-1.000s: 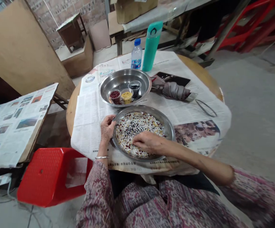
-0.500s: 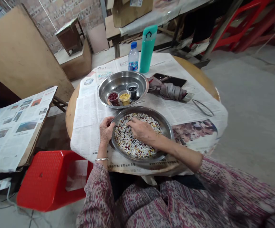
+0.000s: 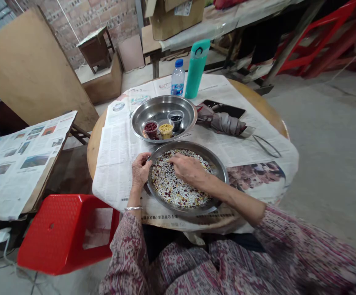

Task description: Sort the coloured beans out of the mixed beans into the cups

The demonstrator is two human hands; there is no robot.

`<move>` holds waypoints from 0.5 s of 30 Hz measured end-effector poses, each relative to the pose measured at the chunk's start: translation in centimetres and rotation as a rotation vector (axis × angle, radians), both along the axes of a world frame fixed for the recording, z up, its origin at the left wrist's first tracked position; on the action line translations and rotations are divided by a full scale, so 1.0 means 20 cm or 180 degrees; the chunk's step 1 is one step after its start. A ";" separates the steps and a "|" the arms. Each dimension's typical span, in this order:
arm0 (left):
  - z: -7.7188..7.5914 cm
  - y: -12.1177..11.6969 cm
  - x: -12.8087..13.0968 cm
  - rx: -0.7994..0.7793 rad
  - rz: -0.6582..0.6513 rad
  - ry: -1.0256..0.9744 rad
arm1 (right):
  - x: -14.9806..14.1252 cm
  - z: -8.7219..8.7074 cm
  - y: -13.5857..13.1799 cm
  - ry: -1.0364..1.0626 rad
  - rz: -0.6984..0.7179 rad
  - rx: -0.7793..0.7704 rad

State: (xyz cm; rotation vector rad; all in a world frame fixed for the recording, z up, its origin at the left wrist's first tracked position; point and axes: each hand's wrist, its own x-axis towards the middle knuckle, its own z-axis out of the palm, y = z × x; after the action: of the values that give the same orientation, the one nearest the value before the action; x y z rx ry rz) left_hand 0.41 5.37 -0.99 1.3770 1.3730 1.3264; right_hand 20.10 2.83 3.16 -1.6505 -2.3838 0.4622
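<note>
A round metal basin (image 3: pixel 222 172) on the newspaper-covered table holds a spread of mixed white, dark red, yellow and black beans or grains (image 3: pixel 174 184). At its left rim, my left hand (image 3: pixel 141 166) is closed, thumb and fingers on the edge. My right hand (image 3: pixel 190 168) reaches over the mix with its fingertips pinched down at the grains; what lies between them is too small to see. Behind is a second metal basin (image 3: pixel 143 108) with three clear cups: one of red beans (image 3: pixel 150 129), one of yellow grains (image 3: pixel 166 130) and one of black beans (image 3: pixel 176 119).
Beyond the basins stand a water bottle (image 3: pixel 178 78) and a teal bottle (image 3: pixel 197 69). A folded grey umbrella (image 3: pixel 227 123) and a dark phone (image 3: pixel 234 110) lie to the right. A red stool (image 3: pixel 55 229) and a newspaper-covered table (image 3: pixel 33 164) are at the left.
The whole view has shifted slightly, so the table sits a little lower and further right. My left hand stays at the rim and my right hand stays pinched over the grains.
</note>
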 end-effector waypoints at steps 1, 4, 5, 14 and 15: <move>0.00 0.00 0.00 0.0009 0.0005 -0.0013 | 0.03 0.01 0.01 -0.0020 -0.0119 0.0034; -0.01 0.00 0.00 0.0021 -0.0004 -0.0041 | 0.10 0.06 0.05 0.0228 -0.0294 0.0218; -0.01 0.00 0.00 0.0017 -0.0009 -0.0036 | 0.11 0.09 0.07 0.0368 -0.0324 0.0331; -0.02 -0.01 0.00 0.0091 -0.0063 -0.0072 | 0.02 0.34 0.54 0.0072 -0.0501 0.0788; -0.02 -0.01 0.00 0.0099 -0.0067 -0.0056 | 0.01 0.34 0.59 -0.0084 -0.0509 0.0674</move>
State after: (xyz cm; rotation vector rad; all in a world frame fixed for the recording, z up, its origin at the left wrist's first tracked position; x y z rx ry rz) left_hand 0.35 5.09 -1.38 1.3935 1.3279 1.3483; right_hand 20.24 14.70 9.95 -1.7398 -2.2076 0.1552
